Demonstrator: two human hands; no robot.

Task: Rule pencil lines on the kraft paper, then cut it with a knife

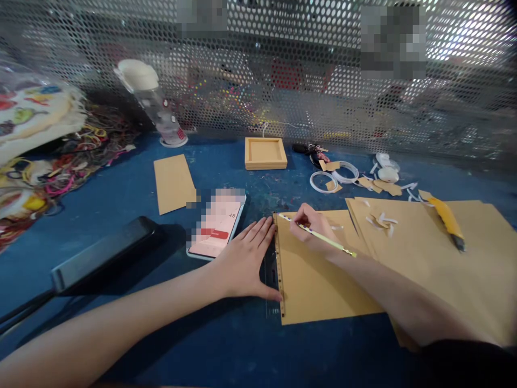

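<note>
My left hand (245, 260) lies flat, fingers stretched out, pressing a clear ruler (277, 269) against the left edge of a brown cardboard sheet (319, 285) on the blue table. My right hand (312, 227) is closed round a light green pencil (323, 237), whose tip touches the cardboard near the top end of the ruler. A phone (216, 225) with a lit screen lies just left of my left hand.
More cardboard sheets (436, 253) and a yellow utility knife (447, 220) lie to the right. A small wooden frame (265, 153), tape rolls (323, 182), keys, a cardboard strip (173, 183), a bottle (155, 105), colourful rubber bands (68, 161) and a black bar (100, 253) surround the spot. A perforated metal wall (283, 75) stands behind.
</note>
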